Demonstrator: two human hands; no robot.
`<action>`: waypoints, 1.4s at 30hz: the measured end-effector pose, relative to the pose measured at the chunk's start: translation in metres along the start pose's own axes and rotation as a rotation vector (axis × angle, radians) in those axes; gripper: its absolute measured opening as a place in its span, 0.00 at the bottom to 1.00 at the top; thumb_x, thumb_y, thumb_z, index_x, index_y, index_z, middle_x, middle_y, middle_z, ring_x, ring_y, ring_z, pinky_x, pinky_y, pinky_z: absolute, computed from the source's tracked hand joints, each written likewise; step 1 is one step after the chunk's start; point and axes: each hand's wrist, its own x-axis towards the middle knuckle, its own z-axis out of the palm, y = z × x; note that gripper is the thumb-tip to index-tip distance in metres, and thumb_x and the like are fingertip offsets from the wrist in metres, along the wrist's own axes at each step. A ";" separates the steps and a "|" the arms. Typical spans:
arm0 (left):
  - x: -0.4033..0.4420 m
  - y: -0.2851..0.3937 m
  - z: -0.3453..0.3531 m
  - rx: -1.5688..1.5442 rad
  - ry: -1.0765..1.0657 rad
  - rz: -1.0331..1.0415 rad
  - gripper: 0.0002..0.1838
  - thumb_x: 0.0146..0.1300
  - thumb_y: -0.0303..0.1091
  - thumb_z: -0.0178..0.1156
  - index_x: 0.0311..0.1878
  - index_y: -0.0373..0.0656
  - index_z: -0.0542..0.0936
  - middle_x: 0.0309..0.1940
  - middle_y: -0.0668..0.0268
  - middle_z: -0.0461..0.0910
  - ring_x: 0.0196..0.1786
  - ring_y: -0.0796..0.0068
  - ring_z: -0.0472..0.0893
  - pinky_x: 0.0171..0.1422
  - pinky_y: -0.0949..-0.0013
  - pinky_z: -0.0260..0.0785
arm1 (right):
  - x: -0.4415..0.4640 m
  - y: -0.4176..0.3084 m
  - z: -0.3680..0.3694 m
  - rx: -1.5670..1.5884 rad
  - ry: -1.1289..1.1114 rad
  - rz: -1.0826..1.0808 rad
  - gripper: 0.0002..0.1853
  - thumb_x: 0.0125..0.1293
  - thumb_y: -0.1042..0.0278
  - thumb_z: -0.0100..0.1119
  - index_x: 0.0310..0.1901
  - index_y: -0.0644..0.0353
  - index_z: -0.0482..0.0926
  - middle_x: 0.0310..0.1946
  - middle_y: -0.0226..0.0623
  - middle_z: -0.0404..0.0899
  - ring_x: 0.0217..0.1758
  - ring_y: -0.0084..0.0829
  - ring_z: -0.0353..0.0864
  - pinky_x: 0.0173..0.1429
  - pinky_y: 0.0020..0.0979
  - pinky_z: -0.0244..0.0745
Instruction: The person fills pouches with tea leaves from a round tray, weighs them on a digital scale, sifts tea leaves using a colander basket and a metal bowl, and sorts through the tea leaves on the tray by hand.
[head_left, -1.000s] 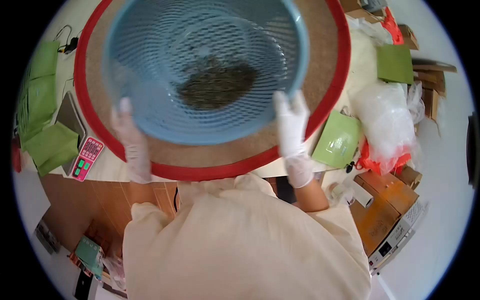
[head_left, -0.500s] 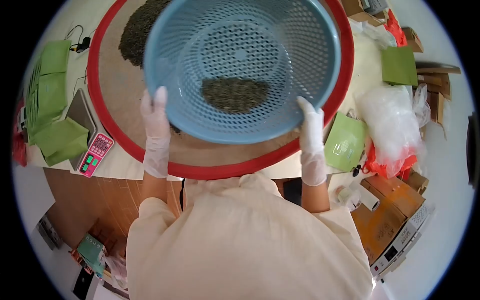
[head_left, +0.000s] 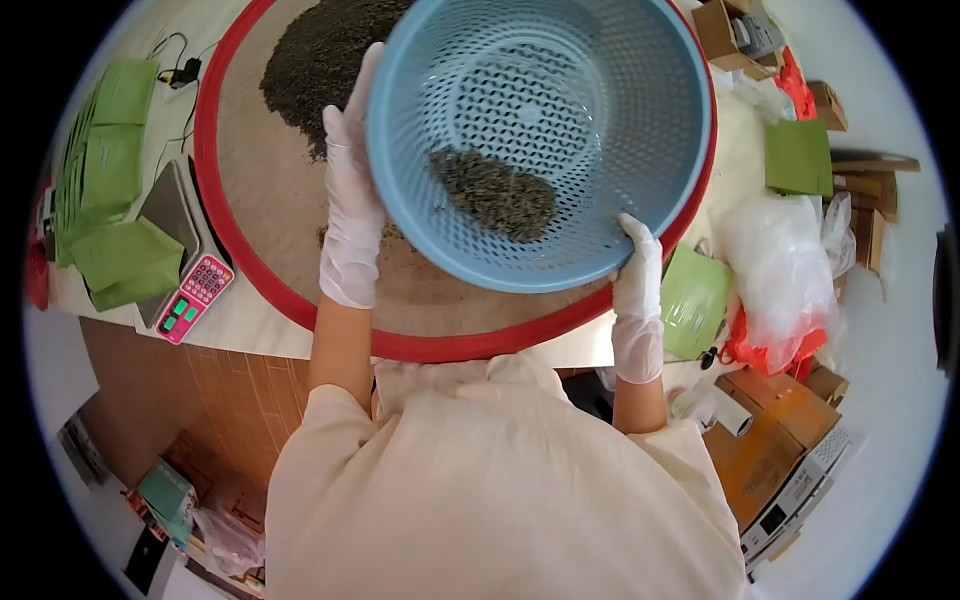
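A blue perforated basket point(head_left: 640, 130) is tilted over a round tray with a red rim point(head_left: 260, 275). Inside the basket lies a small heap of dark dried leaves point(head_left: 495, 195). My gloved left hand point(head_left: 350, 190) is against the basket's left side, with the thumb apart and the fingers partly behind the wall. At the lower right rim my gloved right hand point(head_left: 637, 290) grips the basket, thumb over the edge. A larger dark pile point(head_left: 325, 70) lies on the tray at the upper left, beyond my left hand.
Left of the tray are green bags point(head_left: 125, 260) and a scale with a pink keypad point(head_left: 195, 298). To the right lie a green pouch point(head_left: 692, 300), clear plastic bags point(head_left: 775, 250) and a green box point(head_left: 798, 157). Cardboard boxes point(head_left: 765, 430) stand at the lower right.
The basket has shifted right in view, uncovering more of the dark pile. The leaves inside have slid into a slanted heap. My left hand has moved up along the basket's left side.
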 end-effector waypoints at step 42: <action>-0.055 0.330 -0.491 1.073 0.593 -0.358 0.22 0.63 0.51 0.48 0.44 0.40 0.76 0.34 0.63 0.81 0.33 0.74 0.81 0.31 0.72 0.71 | -0.128 0.041 0.081 0.263 0.224 -0.256 0.09 0.60 0.59 0.52 0.34 0.55 0.71 0.23 0.27 0.71 0.15 0.20 0.62 0.16 0.19 0.52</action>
